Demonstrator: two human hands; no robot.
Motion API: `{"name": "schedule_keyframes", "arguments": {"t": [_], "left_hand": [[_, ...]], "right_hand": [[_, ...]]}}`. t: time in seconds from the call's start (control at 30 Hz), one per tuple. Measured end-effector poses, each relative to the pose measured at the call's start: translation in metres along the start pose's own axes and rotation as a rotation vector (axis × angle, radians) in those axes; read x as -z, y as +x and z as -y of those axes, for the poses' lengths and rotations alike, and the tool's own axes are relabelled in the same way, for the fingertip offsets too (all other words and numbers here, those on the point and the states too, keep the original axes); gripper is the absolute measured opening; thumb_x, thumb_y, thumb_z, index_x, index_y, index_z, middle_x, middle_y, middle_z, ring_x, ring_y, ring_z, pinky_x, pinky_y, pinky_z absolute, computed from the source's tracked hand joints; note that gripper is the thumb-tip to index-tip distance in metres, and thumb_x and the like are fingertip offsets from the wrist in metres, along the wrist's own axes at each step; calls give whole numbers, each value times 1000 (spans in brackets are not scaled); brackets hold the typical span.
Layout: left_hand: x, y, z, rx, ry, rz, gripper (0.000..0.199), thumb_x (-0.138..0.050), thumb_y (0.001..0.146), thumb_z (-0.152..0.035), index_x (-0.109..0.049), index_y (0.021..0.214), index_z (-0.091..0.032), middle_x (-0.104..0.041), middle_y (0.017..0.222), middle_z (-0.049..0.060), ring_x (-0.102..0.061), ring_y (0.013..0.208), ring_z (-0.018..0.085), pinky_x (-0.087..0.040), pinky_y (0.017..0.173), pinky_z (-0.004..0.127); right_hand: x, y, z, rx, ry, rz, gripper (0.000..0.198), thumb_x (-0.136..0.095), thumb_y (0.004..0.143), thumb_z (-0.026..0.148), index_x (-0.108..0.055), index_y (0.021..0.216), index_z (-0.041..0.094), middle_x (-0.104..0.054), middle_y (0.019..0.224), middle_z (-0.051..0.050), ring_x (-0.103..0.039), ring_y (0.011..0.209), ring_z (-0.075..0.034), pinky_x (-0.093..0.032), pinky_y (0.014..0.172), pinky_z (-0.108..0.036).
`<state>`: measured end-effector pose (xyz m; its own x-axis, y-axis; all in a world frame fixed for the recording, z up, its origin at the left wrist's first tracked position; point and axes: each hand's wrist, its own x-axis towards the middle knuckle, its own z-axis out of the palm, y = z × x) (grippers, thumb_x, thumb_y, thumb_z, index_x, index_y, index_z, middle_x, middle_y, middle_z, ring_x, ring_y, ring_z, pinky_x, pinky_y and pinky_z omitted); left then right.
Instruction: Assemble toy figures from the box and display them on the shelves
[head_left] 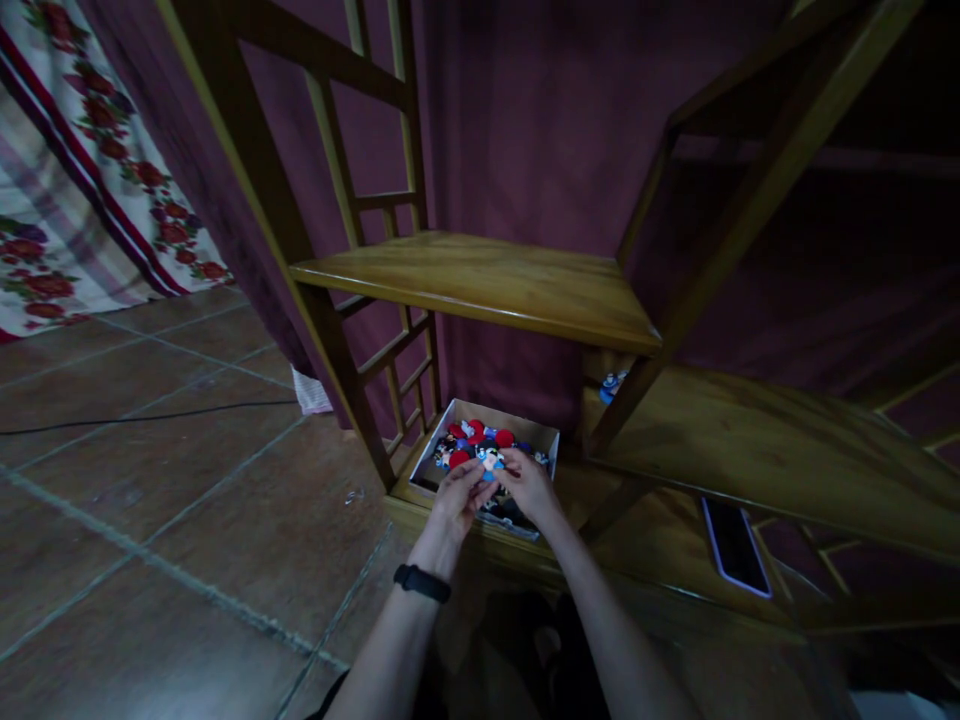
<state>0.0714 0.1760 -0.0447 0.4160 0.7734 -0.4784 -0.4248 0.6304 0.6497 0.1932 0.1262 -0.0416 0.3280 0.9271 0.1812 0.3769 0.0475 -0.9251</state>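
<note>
Between both hands, in front of my body, is a small figurine (490, 461) with a dark top, a pale face and a blue base. My left hand (459, 494) grips it from the left, fingers closed at its lower side. From the right, my right hand (527, 484) pinches it too. Just behind and beneath the hands sits an open cardboard box (541, 436) holding several small figurines with red, blue and dark parts. My hands and the held figurine cover part of its contents.
The box stands on the bottom board of a wooden shelf unit (480, 280). A phone (736, 547) lies on a lower board at the right. Another blue figurine (611, 386) stands partly behind a slanted post. A black cable (150, 418) crosses the tiled floor at left.
</note>
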Motion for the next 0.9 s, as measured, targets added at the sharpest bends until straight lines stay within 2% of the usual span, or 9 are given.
{"name": "schedule_keyframes", "arguments": {"t": [0.17, 0.37, 0.53, 0.7, 0.8, 0.9], "left_hand": [[-6, 0, 1, 21, -25, -12, 21, -67, 68, -9, -59, 87, -14, -66, 69, 4, -63, 59, 12, -55, 65, 30], [-8, -2, 1, -50, -3, -35, 22, -63, 67, -1, -60, 86, -12, -67, 71, 4, -64, 60, 13, -56, 64, 30], [-8, -3, 3, -138, 28, -51, 22, -62, 66, 2, -60, 83, -12, -62, 60, 1, -63, 55, 13, -56, 62, 30], [-6, -3, 4, -152, 40, -73, 21, -60, 66, 4, -60, 81, -11, -59, 56, -1, -62, 54, 11, -56, 62, 28], [-5, -2, 1, -94, 53, -66, 20, -59, 68, 3, -58, 82, -10, -63, 62, 3, -63, 56, 13, -56, 61, 27], [-2, 0, -3, -32, 19, -15, 15, -57, 72, 0, -57, 83, -10, -65, 65, 5, -65, 58, 14, -55, 61, 25]], "right_hand": [[-1, 6, -11, -18, 24, -27, 19, -55, 74, 28, -62, 90, 21, -65, 85, -2, -60, 76, -17, -46, 69, -28], [-1, 11, -15, 14, -57, -27, 16, -54, 74, 31, -62, 69, 18, -60, 74, 0, -55, 70, -15, -42, 64, -24], [0, 10, -14, 71, -79, -35, 15, -53, 76, 29, -63, 72, 19, -59, 77, -1, -55, 74, -15, -41, 69, -24], [-3, 6, -14, 112, -95, -53, 13, -53, 76, 27, -64, 74, 19, -60, 81, -2, -54, 79, -16, -42, 75, -27], [-9, 5, -19, 49, -31, -45, 15, -53, 76, 30, -64, 78, 19, -60, 84, -3, -55, 83, -17, -45, 75, -28], [-14, 4, -23, -77, 173, -27, 25, -53, 75, 36, -64, 92, 21, -61, 96, -4, -57, 85, -18, -50, 69, -29]]}}
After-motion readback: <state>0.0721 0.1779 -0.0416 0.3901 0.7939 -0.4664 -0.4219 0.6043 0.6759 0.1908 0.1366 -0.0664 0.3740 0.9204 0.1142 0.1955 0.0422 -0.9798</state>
